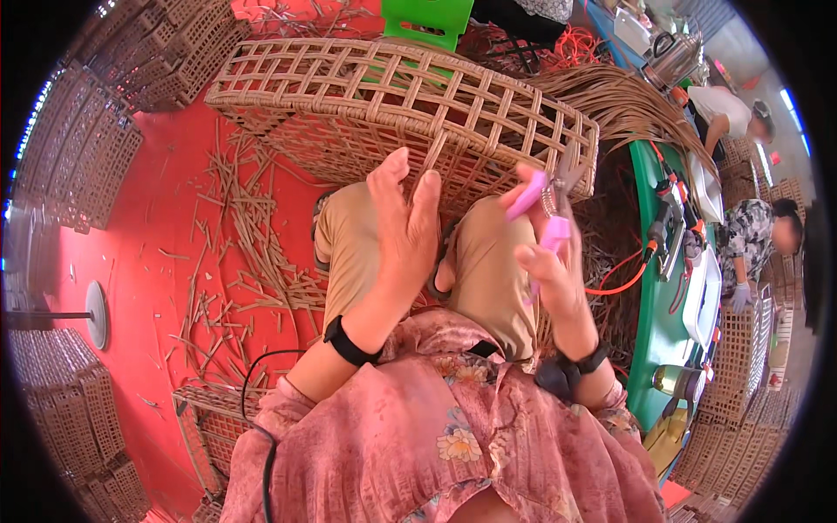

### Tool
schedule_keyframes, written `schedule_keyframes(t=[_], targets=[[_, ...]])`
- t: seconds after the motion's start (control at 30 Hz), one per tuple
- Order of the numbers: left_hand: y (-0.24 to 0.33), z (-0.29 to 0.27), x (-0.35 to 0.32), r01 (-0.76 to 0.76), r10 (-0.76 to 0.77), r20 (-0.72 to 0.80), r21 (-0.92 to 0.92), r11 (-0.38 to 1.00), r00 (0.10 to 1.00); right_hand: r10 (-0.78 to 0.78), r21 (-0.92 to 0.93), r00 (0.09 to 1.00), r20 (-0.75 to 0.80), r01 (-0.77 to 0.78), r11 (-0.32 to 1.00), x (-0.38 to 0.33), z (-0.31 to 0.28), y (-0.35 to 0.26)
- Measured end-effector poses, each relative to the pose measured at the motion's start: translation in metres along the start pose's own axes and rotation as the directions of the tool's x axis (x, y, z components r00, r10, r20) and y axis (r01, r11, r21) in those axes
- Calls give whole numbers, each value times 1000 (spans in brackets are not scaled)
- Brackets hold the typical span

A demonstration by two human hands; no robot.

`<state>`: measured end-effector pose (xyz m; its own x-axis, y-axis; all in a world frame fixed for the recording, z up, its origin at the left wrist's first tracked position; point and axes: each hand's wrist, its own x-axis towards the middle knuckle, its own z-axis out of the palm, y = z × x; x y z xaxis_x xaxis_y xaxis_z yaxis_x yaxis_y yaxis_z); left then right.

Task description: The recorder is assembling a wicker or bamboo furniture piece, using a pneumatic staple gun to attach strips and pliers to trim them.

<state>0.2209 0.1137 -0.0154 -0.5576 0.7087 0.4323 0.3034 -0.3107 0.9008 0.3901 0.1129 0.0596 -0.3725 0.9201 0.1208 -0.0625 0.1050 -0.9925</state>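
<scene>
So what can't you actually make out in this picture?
All in the head view:
- Lower part of the woven basket: partly hidden by the knees and left hand.
- Blade tips of the pink-handled snips in the right hand: too blurred against the basket.
- Green plastic piece: cut off by the top edge.
- Stacked baskets, far left: cut off by the dark rim.

Black wristbands (pixel 349 343), perhaps fabric, accompany a pink floral top (pixel 379 418) and tan trousers (pixel 494 270).
</scene>
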Motion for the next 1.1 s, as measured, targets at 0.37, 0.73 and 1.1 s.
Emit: schedule_keyframes(t=[0.37, 0.73, 1.1], targets=[[29, -22, 24, 663, -439, 507, -460, 590, 742, -408, -975, 887, 216, 218, -43, 64, -17, 16], [32, -21, 23, 685, -446, 527, -472, 555, 724, -417, -973, 883, 215, 230, -15, 76, -7, 29], [31, -25, 30, 669, -422, 532, -461, 583, 734, -273, -968, 929, 250, 230, -103, 80, -2, 16]])
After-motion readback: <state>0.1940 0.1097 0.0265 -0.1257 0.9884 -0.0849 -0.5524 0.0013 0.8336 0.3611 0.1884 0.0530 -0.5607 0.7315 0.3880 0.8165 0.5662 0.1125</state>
